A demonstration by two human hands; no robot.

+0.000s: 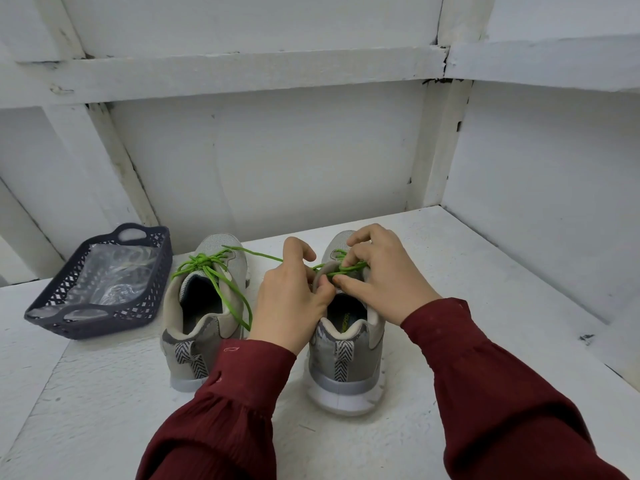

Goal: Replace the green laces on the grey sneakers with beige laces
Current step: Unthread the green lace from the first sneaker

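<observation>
We cannot read the green insole lettering (346, 324) in the grey mesh sneaker (346, 370). Our left hand (290, 294) pinches its tongue; our right hand (382, 277), fingers curled, clamps the green cord lace (350, 268)

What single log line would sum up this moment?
step: unlacing right sneaker | left hand: pinches its green lace | right hand: pinches same lace | left sneaker: tied | basket: far left
</observation>
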